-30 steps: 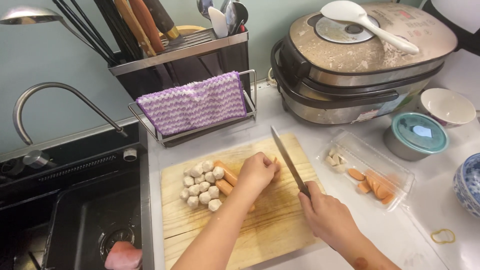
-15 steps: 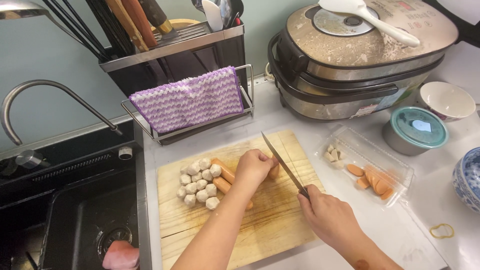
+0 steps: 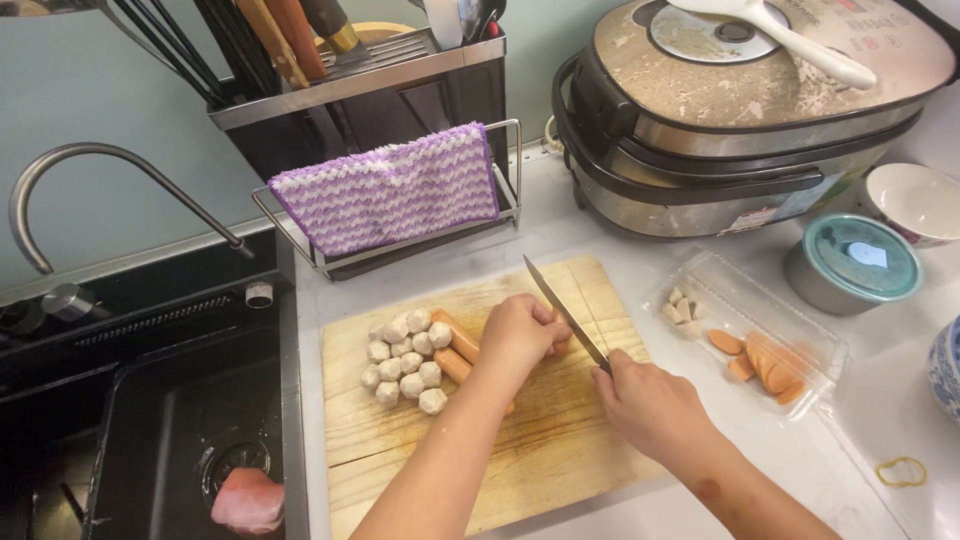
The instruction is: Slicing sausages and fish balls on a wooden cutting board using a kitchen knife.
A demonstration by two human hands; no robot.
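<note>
White countertop point(image 3: 600, 240) ran beside a black sink point(image 3: 140, 440) with a curved metal tap point(image 3: 110, 170), and on it lay a pale wooden cutting board point(image 3: 560, 450). On the board's left part sat a cluster of small round off-white balls point(image 3: 405, 360), with two orange-pink sausages point(image 3: 455, 350) lying just beside them on the right.

The left hand point(image 3: 520, 335) was curled down over the near ends of the sausages, fingers bent and pressing on them; what lay under the palm was hidden. The right hand point(image 3: 655, 405) was clenched around the handle of a long steel kitchen knife point(image 3: 565, 315), whose blade slanted up and away across the board, its edge just beside the left hand's knuckles.

To the right of the board lay a clear plastic tray point(image 3: 750, 320) holding orange sausage slices and a few pale cubes. Beyond it stood a small metal container with a teal lid point(image 3: 855, 265) and a white bowl point(image 3: 915, 200). A large silver multicooker point(image 3: 740, 130) stood at the back with a white spoon point(image 3: 775, 35) on its lid. A purple-and-white striped cloth point(image 3: 390, 190) hung on a wire rack below a dark utensil holder point(image 3: 350, 90). A yellow rubber band point(image 3: 900, 472) lay on the counter at the near right, and something pink point(image 3: 250, 500) rested in the sink.
</note>
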